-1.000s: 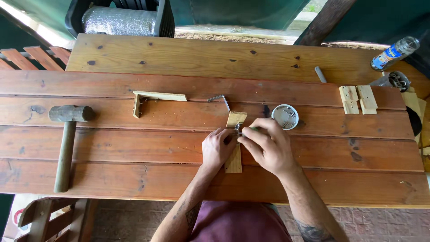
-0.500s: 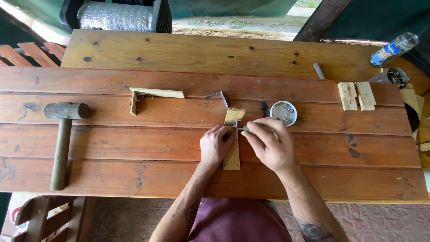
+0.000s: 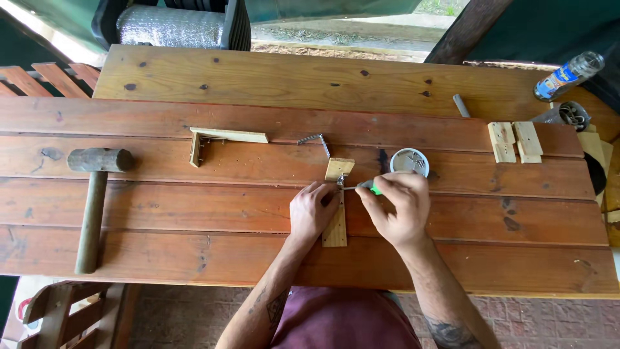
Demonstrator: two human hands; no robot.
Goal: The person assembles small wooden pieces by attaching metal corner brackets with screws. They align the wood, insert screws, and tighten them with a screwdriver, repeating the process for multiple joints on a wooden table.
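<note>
A narrow light wooden strip (image 3: pixel 336 223) lies on the plank table (image 3: pixel 194 207) in front of me, with a metal fitting (image 3: pixel 340 181) near its far end. My left hand (image 3: pixel 312 211) presses on the strip's left side and holds it down. My right hand (image 3: pixel 395 205) grips a small screwdriver with a green handle (image 3: pixel 369 188); its thin metal tip points left at the fitting. A small round tin (image 3: pixel 409 161) with small metal parts sits just beyond my right hand.
A wooden mallet (image 3: pixel 93 194) lies at the left. An L-shaped wooden piece (image 3: pixel 219 139) and a metal angle bracket (image 3: pixel 315 142) lie beyond my hands. Two small wood blocks (image 3: pixel 515 141), a grey peg (image 3: pixel 460 105), a plastic bottle (image 3: pixel 568 75) sit far right.
Both hands have stayed on the strip. The right hand has shifted slightly, so the green handle and metal tip now show.
</note>
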